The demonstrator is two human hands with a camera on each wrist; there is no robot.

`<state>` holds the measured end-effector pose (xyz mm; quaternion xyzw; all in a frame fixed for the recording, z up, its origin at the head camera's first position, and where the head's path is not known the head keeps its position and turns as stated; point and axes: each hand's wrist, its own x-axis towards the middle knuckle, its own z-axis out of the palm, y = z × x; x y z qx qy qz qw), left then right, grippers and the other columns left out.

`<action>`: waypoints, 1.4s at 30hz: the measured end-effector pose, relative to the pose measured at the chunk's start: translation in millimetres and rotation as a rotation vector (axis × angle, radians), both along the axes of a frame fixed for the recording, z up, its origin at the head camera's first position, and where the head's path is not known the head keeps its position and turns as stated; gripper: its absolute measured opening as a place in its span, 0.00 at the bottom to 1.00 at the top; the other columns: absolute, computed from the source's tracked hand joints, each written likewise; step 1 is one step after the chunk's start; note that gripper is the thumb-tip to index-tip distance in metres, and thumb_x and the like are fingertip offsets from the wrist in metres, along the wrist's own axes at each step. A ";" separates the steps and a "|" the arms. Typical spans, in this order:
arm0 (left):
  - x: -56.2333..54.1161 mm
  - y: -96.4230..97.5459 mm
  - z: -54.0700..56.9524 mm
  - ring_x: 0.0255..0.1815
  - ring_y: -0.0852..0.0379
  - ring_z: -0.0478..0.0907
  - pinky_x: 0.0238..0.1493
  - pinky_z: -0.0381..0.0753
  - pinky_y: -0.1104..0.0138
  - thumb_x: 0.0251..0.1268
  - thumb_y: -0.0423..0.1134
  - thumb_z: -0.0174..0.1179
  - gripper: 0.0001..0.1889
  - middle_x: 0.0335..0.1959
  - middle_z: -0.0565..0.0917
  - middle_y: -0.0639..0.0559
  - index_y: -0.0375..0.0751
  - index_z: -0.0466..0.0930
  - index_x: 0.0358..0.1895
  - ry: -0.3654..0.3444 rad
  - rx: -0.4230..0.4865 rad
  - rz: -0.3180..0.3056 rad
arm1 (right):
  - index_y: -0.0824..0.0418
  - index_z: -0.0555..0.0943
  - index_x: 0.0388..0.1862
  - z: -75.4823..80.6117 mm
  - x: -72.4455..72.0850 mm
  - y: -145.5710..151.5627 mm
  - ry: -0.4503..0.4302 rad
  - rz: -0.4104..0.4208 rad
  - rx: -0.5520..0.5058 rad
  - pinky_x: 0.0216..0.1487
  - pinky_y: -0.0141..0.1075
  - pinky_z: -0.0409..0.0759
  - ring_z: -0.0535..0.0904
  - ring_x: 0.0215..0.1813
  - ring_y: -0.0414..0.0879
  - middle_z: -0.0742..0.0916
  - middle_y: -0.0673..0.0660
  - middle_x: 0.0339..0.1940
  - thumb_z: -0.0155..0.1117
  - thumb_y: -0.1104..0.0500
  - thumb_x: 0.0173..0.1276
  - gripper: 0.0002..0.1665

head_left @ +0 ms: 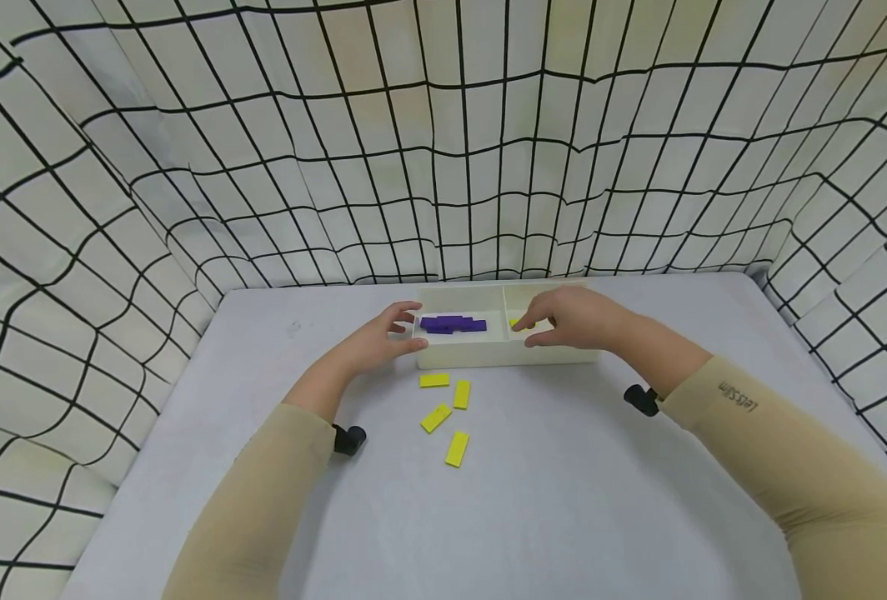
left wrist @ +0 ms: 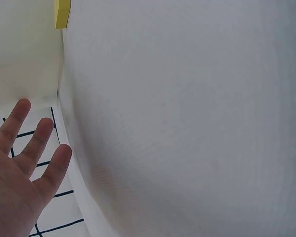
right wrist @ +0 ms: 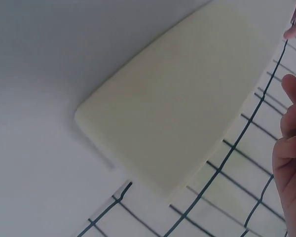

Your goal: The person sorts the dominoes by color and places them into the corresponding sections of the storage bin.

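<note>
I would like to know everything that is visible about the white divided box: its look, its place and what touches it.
The box is off-white, long and low, apparently plastic, with smooth walls. It stands upright, open-topped, near the far edge of the white table. A divider separates the left compartment, holding purple pieces, from the right compartment, where some yellow shows. The left hand is at its left end, seemingly touching it; the right hand is over the right compartment, contact unclear.

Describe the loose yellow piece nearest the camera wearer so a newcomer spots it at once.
On the table find the white box, then the four yellow pieces lying in front. The wanted piece lies farthest from the box; its three neighbours are all closer to the box.
</note>
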<state>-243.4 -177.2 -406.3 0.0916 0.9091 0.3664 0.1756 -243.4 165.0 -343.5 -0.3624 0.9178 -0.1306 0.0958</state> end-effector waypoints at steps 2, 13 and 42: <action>-0.1 -0.3 0.0 0.74 0.45 0.61 0.72 0.60 0.44 0.65 0.57 0.64 0.40 0.72 0.65 0.47 0.61 0.53 0.76 0.000 0.002 -0.001 | 0.46 0.87 0.53 -1.9 5.1 -5.9 -0.008 0.026 0.008 0.37 0.35 0.77 0.75 0.34 0.41 0.86 0.43 0.42 0.72 0.50 0.64 0.18; 0.8 -0.4 1.6 0.74 0.44 0.60 0.72 0.59 0.43 0.65 0.55 0.64 0.41 0.73 0.65 0.46 0.60 0.52 0.77 0.011 0.005 -0.007 | 0.46 0.87 0.54 -15.2 28.4 -43.2 -0.105 0.158 0.061 0.45 0.35 0.79 0.80 0.44 0.43 0.87 0.46 0.48 0.72 0.49 0.65 0.18; 2.1 -0.7 0.4 0.73 0.44 0.61 0.70 0.62 0.43 0.66 0.56 0.63 0.40 0.72 0.65 0.46 0.60 0.53 0.76 0.012 0.006 -0.004 | 0.39 0.86 0.55 -60.3 68.7 -104.8 -0.133 0.471 0.158 0.58 0.32 0.76 0.78 0.54 0.36 0.84 0.41 0.50 0.72 0.52 0.65 0.19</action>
